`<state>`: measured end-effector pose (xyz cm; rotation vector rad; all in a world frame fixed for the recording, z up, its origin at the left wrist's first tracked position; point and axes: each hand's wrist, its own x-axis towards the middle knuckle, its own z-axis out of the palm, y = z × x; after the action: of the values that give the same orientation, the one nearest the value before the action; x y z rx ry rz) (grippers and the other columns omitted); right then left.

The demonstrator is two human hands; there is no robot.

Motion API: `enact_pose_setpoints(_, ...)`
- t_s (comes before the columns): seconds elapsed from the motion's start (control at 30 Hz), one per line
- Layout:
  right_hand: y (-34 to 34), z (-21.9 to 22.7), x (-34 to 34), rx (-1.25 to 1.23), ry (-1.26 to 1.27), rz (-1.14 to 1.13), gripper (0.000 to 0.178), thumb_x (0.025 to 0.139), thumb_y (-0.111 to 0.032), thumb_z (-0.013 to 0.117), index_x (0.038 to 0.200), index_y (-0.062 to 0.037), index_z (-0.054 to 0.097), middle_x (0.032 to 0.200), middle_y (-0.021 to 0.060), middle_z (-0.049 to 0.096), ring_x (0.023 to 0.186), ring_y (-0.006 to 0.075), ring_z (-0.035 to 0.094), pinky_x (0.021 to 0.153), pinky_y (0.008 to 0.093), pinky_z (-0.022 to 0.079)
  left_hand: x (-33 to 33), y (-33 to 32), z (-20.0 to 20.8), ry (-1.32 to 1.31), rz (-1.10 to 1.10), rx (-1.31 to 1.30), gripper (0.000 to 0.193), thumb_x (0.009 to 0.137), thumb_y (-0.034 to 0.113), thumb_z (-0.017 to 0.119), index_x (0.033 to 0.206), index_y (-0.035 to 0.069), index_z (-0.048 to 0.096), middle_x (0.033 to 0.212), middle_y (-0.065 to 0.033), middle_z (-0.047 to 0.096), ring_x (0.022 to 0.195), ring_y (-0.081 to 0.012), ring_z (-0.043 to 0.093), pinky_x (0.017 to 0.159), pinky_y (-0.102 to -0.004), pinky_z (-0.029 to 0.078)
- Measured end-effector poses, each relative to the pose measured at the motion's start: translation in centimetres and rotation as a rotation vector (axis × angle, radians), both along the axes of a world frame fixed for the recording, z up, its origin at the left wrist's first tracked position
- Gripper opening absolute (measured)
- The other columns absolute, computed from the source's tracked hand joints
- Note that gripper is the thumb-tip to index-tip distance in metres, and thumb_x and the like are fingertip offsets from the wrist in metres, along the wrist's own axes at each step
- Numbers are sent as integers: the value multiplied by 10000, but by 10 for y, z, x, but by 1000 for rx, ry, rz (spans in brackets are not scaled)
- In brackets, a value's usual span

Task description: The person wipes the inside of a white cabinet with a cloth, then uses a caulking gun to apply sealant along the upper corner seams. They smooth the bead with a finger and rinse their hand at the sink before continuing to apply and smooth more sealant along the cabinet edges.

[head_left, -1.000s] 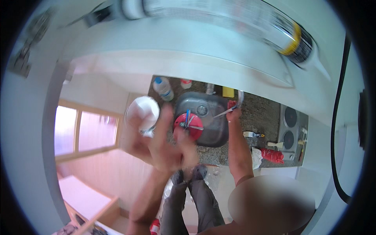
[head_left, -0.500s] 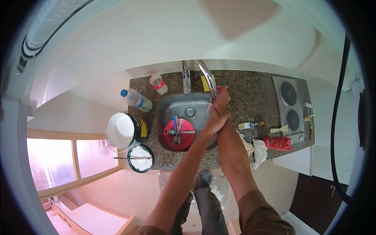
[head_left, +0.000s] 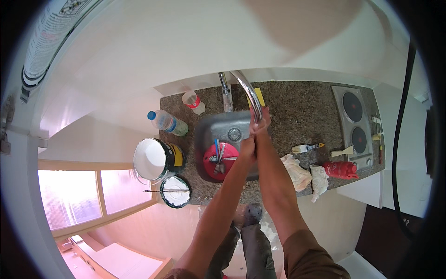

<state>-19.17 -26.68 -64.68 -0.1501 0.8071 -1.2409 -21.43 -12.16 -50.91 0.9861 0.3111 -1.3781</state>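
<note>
A curved chrome tap [head_left: 250, 90] reaches over a steel sink [head_left: 202, 130]. Under its spout my right hand [head_left: 261, 122] is held with fingers apart, partly hidden behind the spout. My left hand [head_left: 248, 147] is closed against the right wrist from the left side, its fingertips out of sight behind that wrist. In the basin lies a round red plate [head_left: 232, 151] with several pieces of cutlery [head_left: 217, 160] on it, to the left of my forearms. The drain strainer [head_left: 234, 135] shows just beyond the plate.
To the left stand a paint bucket [head_left: 176, 156], its paint-smeared lid [head_left: 175, 197], a water bottle [head_left: 168, 122] and a cup [head_left: 191, 99]. On the right lie a paintbrush [head_left: 302, 149], cloths [head_left: 296, 173], a red bottle [head_left: 341, 169] and a scraper [head_left: 342, 152] by the hob [head_left: 345, 132]. Behind the tap sits a yellow sponge [head_left: 259, 96].
My left hand has slid off the top of my right wrist to its left side. My right hand has moved further beneath the spout. The whole view has shifted slightly.
</note>
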Motion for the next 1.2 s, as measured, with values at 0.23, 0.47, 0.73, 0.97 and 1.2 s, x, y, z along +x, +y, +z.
enact_pose_setpoints(0.23,40,36,38,205,26,158,465,1056,-399,447,1085,-11,701,807,62,716,627,158,641,555,265,548,32,13,-34,-389,132,349,400,986,319,678,1005,-80,654,929,-123,695,673,-178,627,600,-355,539)
enact_pose_setpoints(0.47,20,20,28,-19,154,329,587,1081,-471,322,1182,-11,673,856,89,721,653,174,663,577,263,570,20,13,-29,-2,218,-10,252,996,191,647,1057,-53,666,982,-109,690,835,-197,676,735,-342,576)
enact_pose_setpoints(0.73,-6,20,1,-24,67,296,607,1084,-487,298,1241,-6,633,899,116,711,650,188,656,536,266,533,5,-1,-25,-38,165,-65,171,975,92,640,1057,-54,675,954,-85,690,754,-163,653,655,-316,555)
enact_pose_setpoints(0.97,-1,46,16,-31,53,262,487,1080,-348,409,1162,95,595,1082,248,673,1016,362,663,953,435,527,23,1,-12,-484,12,102,136,919,23,620,981,-64,704,861,-69,676,683,-152,649,601,-288,541)
enact_pose_setpoints(1.2,15,85,22,-54,260,201,190,958,-65,652,1080,80,636,1003,192,715,897,299,725,844,360,609,43,6,8,-820,-47,220,140,877,40,672,917,-57,765,791,-94,731,710,-128,684,608,-292,526)
